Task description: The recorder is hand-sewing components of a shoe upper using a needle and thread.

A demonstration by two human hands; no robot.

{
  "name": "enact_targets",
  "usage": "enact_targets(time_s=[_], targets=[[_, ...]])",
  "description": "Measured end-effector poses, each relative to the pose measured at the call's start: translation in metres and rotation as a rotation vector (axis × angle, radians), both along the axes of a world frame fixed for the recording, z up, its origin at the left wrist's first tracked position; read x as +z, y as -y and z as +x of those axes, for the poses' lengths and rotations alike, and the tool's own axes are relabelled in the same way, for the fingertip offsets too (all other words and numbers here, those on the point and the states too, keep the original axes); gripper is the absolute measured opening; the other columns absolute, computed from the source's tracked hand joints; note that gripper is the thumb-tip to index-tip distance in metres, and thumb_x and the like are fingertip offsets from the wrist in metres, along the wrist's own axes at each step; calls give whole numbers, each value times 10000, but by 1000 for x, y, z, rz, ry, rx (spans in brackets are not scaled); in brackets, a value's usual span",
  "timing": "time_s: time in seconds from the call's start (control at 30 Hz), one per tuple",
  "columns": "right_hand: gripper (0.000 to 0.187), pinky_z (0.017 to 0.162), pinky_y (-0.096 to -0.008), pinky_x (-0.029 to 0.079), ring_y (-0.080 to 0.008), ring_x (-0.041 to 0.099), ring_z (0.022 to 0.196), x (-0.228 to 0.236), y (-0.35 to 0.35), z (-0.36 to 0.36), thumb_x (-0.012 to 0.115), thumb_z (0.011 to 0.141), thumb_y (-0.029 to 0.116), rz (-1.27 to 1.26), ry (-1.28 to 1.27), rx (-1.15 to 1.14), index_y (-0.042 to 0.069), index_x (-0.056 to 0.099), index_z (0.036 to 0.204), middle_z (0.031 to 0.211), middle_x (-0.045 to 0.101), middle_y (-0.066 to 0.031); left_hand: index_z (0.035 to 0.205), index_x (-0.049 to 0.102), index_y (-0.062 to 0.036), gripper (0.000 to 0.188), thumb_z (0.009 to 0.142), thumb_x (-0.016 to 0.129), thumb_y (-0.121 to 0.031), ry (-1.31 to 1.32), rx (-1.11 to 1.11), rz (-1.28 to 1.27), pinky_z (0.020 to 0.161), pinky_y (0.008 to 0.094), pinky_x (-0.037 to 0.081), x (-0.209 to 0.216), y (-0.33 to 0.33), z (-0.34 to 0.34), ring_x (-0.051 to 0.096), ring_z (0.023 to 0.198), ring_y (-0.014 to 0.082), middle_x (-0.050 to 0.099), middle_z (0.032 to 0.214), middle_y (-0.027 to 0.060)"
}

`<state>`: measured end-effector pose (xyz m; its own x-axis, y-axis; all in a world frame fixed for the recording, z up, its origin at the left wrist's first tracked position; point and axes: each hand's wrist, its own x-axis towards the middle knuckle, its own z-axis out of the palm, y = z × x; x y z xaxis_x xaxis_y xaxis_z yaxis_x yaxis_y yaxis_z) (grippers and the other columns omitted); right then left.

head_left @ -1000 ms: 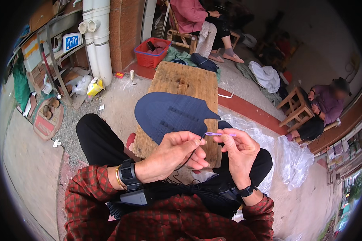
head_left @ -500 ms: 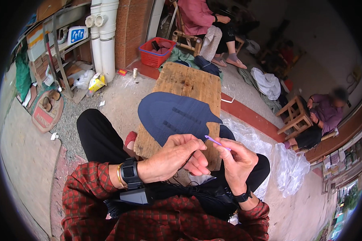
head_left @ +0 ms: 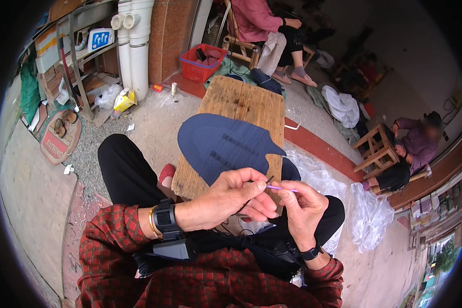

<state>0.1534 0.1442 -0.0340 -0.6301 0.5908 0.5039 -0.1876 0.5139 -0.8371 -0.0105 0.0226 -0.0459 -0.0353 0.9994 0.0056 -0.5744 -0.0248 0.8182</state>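
Observation:
My right hand (head_left: 304,209) pinches a slim purple crochet hook (head_left: 284,189) between thumb and fingertips. Its tip points left and meets the thumb and forefinger of my left hand (head_left: 231,194). A dark strand of yarn (head_left: 243,206) is held in that left pinch, with a short piece sticking up past the thumb. More of the yarn hangs below toward my lap, partly hidden by the hand. Just beyond my hands, a navy knitted piece (head_left: 215,137) with a rounded far end lies flat on a wooden bench (head_left: 264,102).
Clear plastic wrap (head_left: 369,215) lies on the floor to the right. Beyond the bench stands a red basket (head_left: 203,72). One person (head_left: 256,23) sits at the far side, another (head_left: 418,138) at the right by a wooden stool (head_left: 372,149). White pipes (head_left: 137,61) rise at the left.
The hook has tilted from slanting upward to nearly level, and its tip has come to the left fingertips. A short end of dark yarn now shows above the left thumb.

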Motion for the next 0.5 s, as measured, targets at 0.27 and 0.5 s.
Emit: enact_targets(time_s=[0.27, 0.5], targets=[[118, 603, -226, 542, -114, 688, 761, 5, -4, 2, 699, 971, 55, -160, 23, 159, -38, 724, 1040, 960, 740, -122, 1114, 491, -36, 184, 1099, 451, -214, 107, 88, -114, 744, 348, 645, -2, -3, -1, 758, 881, 264, 705, 969, 158], [280, 595, -251, 540, -141, 690, 733, 1, -9, -2, 540, 1086, 243, -110, -21, 223, 3, 647, 990, 985, 746, -151, 1150, 433, -38, 225, 1119, 389, -257, 80, -63, -148, 723, 337, 641, -6, 9, 16, 755, 815, 276, 684, 933, 177]])
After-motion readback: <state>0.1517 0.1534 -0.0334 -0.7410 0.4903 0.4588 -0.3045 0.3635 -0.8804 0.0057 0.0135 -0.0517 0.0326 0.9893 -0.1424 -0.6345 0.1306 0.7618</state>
